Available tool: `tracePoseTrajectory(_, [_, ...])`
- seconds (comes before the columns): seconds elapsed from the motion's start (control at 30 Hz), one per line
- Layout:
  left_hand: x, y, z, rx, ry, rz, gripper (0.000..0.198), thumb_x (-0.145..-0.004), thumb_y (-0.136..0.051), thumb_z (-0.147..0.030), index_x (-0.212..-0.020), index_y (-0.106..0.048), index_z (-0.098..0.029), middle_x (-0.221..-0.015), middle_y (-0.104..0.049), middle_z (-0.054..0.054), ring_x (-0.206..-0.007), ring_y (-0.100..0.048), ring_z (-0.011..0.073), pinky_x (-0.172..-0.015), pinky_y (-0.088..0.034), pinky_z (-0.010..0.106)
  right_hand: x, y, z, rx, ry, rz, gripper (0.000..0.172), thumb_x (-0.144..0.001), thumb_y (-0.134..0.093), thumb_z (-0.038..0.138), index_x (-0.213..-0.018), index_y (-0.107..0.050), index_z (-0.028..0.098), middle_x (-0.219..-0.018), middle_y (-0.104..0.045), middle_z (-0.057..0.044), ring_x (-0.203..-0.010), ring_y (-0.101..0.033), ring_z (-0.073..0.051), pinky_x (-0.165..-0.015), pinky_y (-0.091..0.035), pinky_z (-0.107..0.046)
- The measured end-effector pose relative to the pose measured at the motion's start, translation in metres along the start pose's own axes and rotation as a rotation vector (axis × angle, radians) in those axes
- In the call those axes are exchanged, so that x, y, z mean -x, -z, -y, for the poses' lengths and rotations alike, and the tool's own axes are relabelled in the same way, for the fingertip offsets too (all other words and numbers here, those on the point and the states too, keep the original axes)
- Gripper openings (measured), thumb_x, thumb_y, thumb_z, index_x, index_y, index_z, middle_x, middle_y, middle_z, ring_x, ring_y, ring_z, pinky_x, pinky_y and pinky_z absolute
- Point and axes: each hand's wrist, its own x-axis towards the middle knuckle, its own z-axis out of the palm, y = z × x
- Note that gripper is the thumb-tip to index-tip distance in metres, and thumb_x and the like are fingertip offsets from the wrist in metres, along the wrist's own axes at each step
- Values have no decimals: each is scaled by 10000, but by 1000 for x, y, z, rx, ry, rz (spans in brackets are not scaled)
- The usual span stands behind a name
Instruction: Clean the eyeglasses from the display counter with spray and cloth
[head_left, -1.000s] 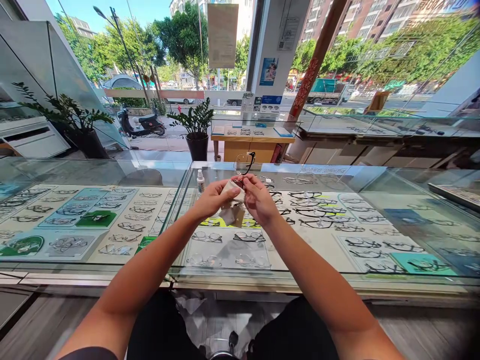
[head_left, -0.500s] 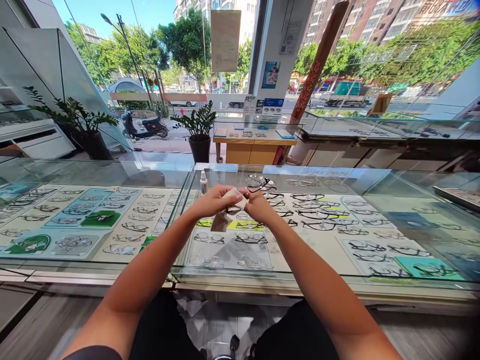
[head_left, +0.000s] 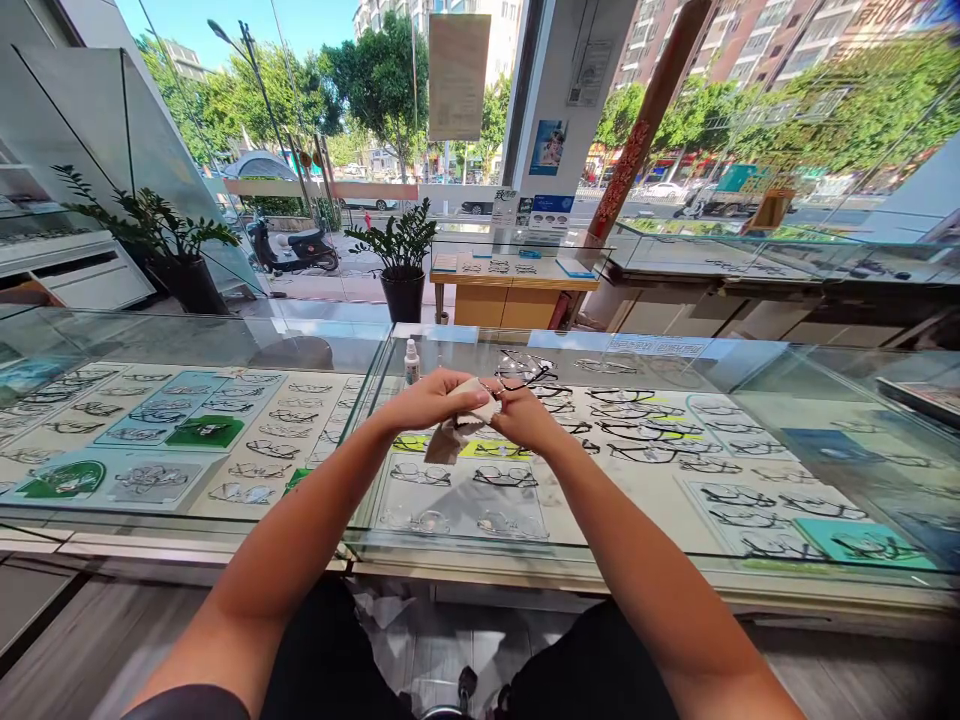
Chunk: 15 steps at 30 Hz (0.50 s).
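Note:
Above the glass counter, my left hand (head_left: 431, 402) pinches a beige cloth (head_left: 448, 440), which hangs down below the fingers. My right hand (head_left: 523, 415) is closed on a pair of dark-framed glasses (head_left: 534, 374), whose front sticks out past the fingers. The two hands meet at the cloth, and the part of the glasses between them is partly hidden by cloth and fingers. A small white spray bottle (head_left: 412, 362) stands on the counter just behind my left hand.
Many glasses lie in rows under the glass top of the counter (head_left: 600, 545). Beyond it are a potted plant (head_left: 403, 290) and a wooden display table (head_left: 517, 300) by the window. A second glass counter (head_left: 750, 260) is at the back right.
The glasses have tilted slightly and sit a little further right. The hands remain together at the cloth. The whole view has shifted slightly.

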Motion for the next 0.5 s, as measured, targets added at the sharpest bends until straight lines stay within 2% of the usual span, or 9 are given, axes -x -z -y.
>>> tracePoseTrajectory(0.13, [0, 0, -2, 8, 7, 19, 576, -916, -748, -727, -847, -697, -157, -681, -535, -30, -634, -423, 102, -576, -311, 236, 0, 3, 6, 17, -38, 61, 136, -890, -689, 165, -929, -794, 242, -910, -809, -17, -870, -715, -213, -773, -516, -290])
tracePoseTrajectory(0.23, [-1, 1, 0, 17, 5, 29, 571, -915, -755, -715, -886, -735, -145, -710, -589, -8, -647, -446, 105, -576, -318, 232, 1, 5, 9, 165, -47, 107, 96, -924, -713, 200, -943, -797, 243, -960, -826, -50, -910, -719, -237, -771, -502, -302])
tracePoseTrajectory(0.37, [-2, 2, 4, 45, 13, 53, 561, -915, -773, -696, -920, -759, -135, -769, -666, 23, -682, -506, 113, -612, -373, 231, 1, 6, 11, 298, -37, 176, 137, -951, -713, 216, -1055, -803, 227, -1056, -838, -85, -1030, -734, -266, -857, -504, -311])
tracePoseTrajectory(0.5, [-2, 1, 4, 101, 20, 61, 572, -898, -797, -709, -909, -754, -139, -812, -714, 43, -719, -574, 129, -659, -442, 241, 0, 2, 10, 347, -24, 214, 156, -966, -706, 225, -1091, -796, 201, -1144, -828, -120, -1053, -729, -274, -886, -493, -318])
